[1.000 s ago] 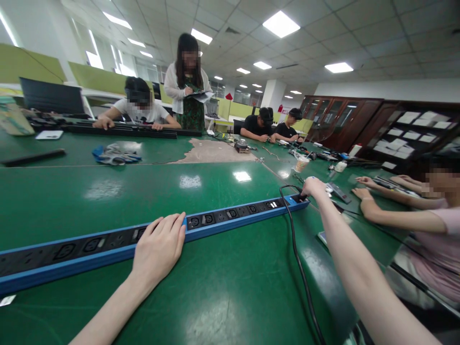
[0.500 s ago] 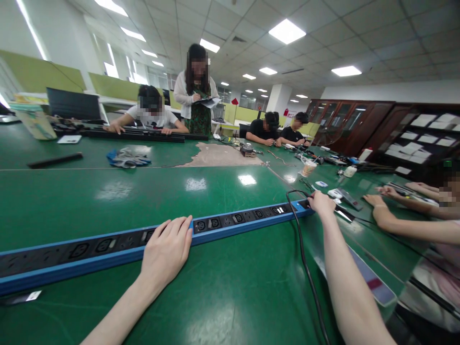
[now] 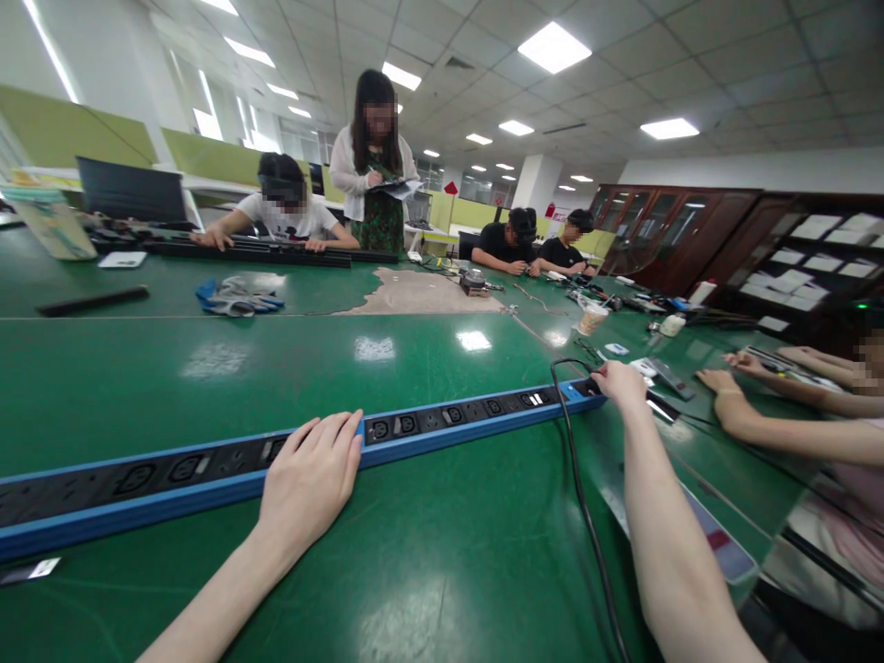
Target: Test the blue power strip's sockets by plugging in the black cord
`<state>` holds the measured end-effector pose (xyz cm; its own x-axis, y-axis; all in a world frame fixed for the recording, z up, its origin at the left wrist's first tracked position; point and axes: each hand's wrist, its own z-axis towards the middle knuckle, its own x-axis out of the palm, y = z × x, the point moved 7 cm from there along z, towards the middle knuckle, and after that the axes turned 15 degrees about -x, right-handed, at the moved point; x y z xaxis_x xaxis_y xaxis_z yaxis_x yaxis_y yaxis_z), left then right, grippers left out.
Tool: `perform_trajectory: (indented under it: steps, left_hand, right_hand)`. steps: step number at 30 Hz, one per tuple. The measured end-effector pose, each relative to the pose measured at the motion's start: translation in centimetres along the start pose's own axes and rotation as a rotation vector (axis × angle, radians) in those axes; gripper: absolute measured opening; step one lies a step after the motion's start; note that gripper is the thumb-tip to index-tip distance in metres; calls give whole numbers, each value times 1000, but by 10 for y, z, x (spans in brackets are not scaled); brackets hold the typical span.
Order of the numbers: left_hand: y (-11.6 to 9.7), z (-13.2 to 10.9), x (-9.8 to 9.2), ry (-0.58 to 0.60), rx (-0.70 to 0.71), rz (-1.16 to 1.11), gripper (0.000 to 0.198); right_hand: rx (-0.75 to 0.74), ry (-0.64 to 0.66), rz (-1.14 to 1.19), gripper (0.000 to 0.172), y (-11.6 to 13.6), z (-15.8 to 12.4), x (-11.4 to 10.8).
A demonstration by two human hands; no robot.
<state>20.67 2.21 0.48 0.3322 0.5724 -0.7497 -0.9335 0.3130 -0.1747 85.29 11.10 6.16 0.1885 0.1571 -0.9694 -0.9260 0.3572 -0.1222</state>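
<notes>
A long blue power strip [image 3: 428,433] with black sockets lies across the green table [image 3: 276,368]. My left hand [image 3: 308,479] rests flat on its middle, fingers stretched over the top. At the strip's right end my right hand [image 3: 622,382] is closed around the end piece where a black cable [image 3: 576,479] comes out. The cable loops up, then runs down toward me along the table.
A person's arms [image 3: 760,405] rest on the table at the right. Other people sit across, one stands with papers. Blue-grey gloves [image 3: 238,296], a black bar [image 3: 93,300], a cup [image 3: 590,318] and small devices lie further back. A phone [image 3: 718,548] lies near my right arm.
The view shifted slightly. My right hand stayed at the strip's right end; my left hand stayed on its middle. The strip has hardly moved.
</notes>
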Motion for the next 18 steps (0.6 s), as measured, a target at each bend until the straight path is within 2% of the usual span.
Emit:
perform_trajectory:
  steps: [7,11,13,18]
  left_hand:
    - [-2,1,-3,-12,-4,-25,49]
    - [-2,0,-3,-3,-4,-6,48]
    - [-2,0,-3,0,-9,-2,47]
    - [-2,1,-4,-15,-10,-3,46]
  right_hand:
    - [-28,-27,-29,37,0,0,-1]
    - [-130,96,-58,33,-2,8,2]
    - [-133,117,-54,32,-5,10,2]
    - [-6,-11,8,37,-4,-1,-7]
